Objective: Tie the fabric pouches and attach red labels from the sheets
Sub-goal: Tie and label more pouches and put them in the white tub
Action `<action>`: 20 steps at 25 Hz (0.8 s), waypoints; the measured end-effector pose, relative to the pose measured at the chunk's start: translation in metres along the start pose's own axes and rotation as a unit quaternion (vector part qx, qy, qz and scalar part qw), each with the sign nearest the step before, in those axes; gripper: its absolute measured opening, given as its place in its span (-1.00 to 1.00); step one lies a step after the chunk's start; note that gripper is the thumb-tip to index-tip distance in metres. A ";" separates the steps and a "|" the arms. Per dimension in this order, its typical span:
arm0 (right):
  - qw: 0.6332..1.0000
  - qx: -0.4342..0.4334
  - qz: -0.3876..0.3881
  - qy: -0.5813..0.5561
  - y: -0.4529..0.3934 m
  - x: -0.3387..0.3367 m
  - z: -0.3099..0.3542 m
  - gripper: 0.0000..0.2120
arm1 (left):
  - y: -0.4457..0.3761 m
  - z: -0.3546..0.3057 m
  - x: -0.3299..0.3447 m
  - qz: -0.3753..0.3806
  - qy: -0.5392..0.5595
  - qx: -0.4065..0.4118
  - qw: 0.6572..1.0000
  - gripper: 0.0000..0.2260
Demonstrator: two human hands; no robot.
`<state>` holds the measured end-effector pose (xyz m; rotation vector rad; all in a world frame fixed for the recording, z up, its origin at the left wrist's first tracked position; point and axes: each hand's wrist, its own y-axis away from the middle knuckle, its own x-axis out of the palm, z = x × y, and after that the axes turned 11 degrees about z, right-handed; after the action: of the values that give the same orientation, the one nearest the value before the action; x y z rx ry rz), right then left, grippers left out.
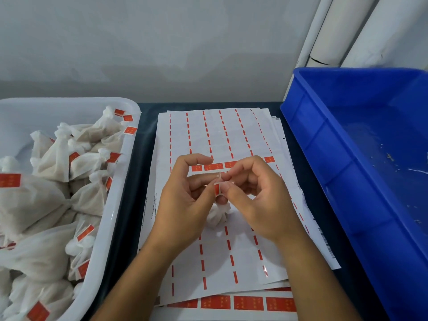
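Observation:
Above the label sheets [222, 135], my left hand [185, 200] and my right hand [257, 200] meet at the middle of the view. Together their thumbs and fingertips pinch a small red label [216, 189] folded around a thin white string [220, 176]. The string belongs to a small white fabric pouch [217, 215] that hangs just below my fingers, mostly hidden by them. A row of whole red labels [213, 167] remains on the top sheet behind my hands.
A white tub [120, 205] at the left holds several tied pouches with red labels. A blue plastic crate [328, 144] stands at the right, holding only crumbs and a thread. More label sheets [247, 302] lie underneath at the near edge. White pipes [335, 31] rise at the back right.

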<state>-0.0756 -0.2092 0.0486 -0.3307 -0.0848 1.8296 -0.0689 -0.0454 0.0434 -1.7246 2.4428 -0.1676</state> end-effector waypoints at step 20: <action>0.990 0.007 -0.082 0.117 0.000 0.010 0.000 -0.88 | 0.000 -0.002 0.004 0.011 0.095 -0.021 0.995 -0.79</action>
<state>-0.0778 -0.1996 0.0474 -0.5110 0.0617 1.6173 -0.0708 -0.0486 0.0451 -1.7728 2.6155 -0.2943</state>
